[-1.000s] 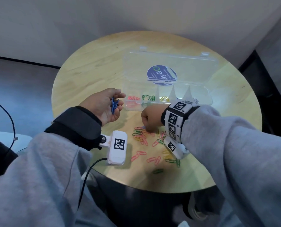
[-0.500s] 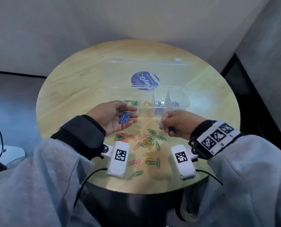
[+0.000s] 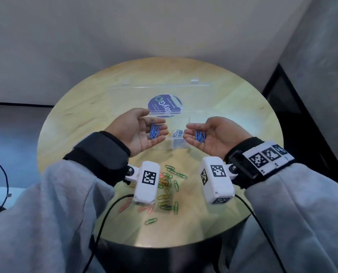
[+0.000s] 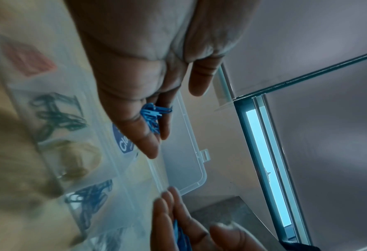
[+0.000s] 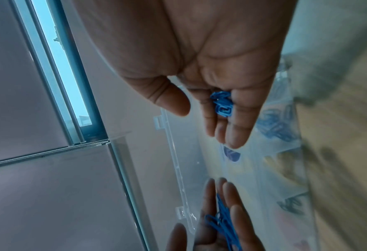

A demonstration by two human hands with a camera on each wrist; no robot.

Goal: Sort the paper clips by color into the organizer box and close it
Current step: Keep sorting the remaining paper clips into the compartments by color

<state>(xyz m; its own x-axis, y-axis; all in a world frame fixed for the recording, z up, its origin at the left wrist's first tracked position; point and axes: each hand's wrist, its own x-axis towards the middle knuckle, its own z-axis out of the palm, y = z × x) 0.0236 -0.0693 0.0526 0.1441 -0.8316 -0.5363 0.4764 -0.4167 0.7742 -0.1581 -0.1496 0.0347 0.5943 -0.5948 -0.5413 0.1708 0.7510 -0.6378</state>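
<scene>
Blue paper clips [image 3: 154, 131] lie in my cupped left hand [image 3: 138, 133], palm up, fingers gently curved; a second blue bunch [image 3: 200, 136] lies in my right hand [image 3: 213, 135], cupped the same way. Both hands hover apart over the clear organizer box [image 3: 179, 144], whose lid [image 3: 195, 95] lies open toward the far edge of the round wooden table [image 3: 81, 115]. Loose green, yellow and pink clips [image 3: 167, 186] are scattered near me, beneath my wrists.
</scene>
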